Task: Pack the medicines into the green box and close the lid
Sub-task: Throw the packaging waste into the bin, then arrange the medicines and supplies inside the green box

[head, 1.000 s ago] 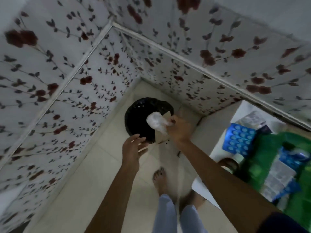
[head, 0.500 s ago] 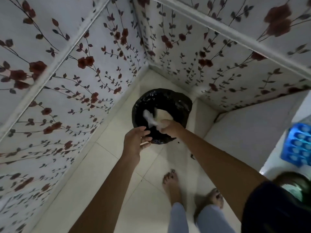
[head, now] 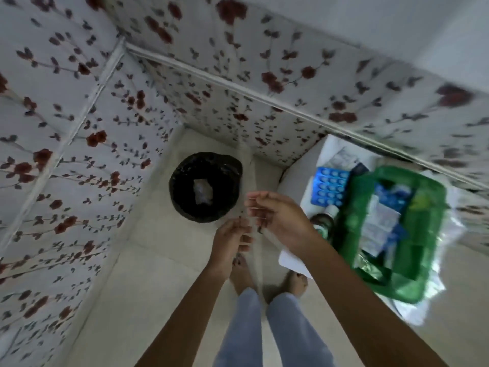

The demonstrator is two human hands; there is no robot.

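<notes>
Now both hands, left hand and right hand, hung released beside the bin, near the green box.

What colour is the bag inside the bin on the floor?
Black and shiny; the bin liner shows in the head view, with crumpled whitish wrapping inside.

I cannot read any text, label, brand or number here. The packets inside the green box seem to carry some print, but it is too blurred for me to make out one letter. The blue blister pack on the desk shows only its rows of pills, with no writing I can see. The small bottle beside the box has a label too unclear to read.
</notes>
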